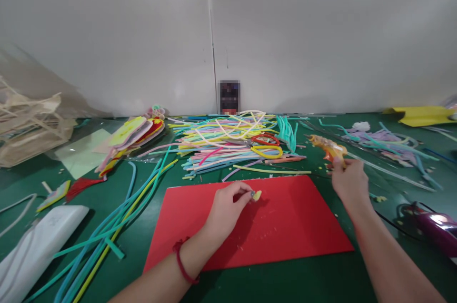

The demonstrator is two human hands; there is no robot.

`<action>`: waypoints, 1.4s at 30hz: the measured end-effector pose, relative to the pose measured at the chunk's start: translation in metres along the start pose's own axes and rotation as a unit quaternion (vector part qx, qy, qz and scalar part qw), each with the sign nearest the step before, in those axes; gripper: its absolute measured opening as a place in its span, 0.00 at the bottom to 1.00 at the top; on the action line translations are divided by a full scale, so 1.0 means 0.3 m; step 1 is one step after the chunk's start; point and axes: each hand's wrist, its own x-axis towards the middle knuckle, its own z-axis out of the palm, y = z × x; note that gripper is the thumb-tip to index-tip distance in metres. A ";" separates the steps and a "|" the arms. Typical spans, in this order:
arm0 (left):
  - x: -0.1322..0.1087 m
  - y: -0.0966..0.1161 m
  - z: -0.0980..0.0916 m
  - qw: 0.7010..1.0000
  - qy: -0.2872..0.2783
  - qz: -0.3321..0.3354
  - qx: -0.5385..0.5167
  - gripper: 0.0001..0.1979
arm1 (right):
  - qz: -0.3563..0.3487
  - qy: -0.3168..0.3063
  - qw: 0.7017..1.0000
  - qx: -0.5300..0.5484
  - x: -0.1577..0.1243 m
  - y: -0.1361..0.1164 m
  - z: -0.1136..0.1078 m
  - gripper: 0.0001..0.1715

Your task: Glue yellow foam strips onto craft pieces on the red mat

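My left hand (228, 205) rests on a red sheet (285, 227) and pinches a small yellow piece (257, 195) between its fingertips. A red cord is tied round that wrist. My right hand (349, 179) reaches past the sheet's far right corner, its fingers closed round the handle of an orange glue gun (326, 145) that lies on the green table (321, 284) with its nozzle pointing left.
A heap of coloured pipe cleaners (228, 143) lies behind the red sheet, with long strands (117, 227) trailing to the front left. Felt shapes (132, 136) are stacked at the left. A white device (35, 246) sits front left, a purple tool (439, 227) at the right edge. White partition behind.
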 end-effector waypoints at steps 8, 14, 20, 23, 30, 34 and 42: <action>-0.021 -0.016 -0.086 0.987 0.048 0.015 0.150 0.05 | -0.007 -0.056 0.992 0.109 -0.156 -0.219 -0.137 0.30; -0.027 -0.056 -0.121 0.963 0.075 0.050 0.252 0.06 | -0.110 -0.121 0.982 0.091 -0.298 -0.286 -0.103 0.35; -0.017 -0.064 -0.128 0.959 0.046 0.078 0.269 0.06 | -0.102 -0.149 0.979 0.091 -0.336 -0.258 -0.042 0.38; -0.016 -0.065 -0.133 0.967 0.039 0.061 0.245 0.05 | -0.072 -0.190 0.973 0.110 -0.332 -0.250 -0.036 0.38; -0.016 -0.061 -0.141 0.979 0.042 0.042 0.193 0.05 | -0.035 -0.218 0.968 0.118 -0.330 -0.237 -0.021 0.37; -0.015 -0.062 -0.144 0.979 0.041 0.069 0.187 0.04 | -0.050 -0.222 0.968 0.102 -0.330 -0.236 -0.023 0.36; -0.014 -0.066 -0.140 0.979 0.064 0.060 0.182 0.05 | -0.069 -0.192 0.976 0.072 -0.340 -0.254 -0.039 0.33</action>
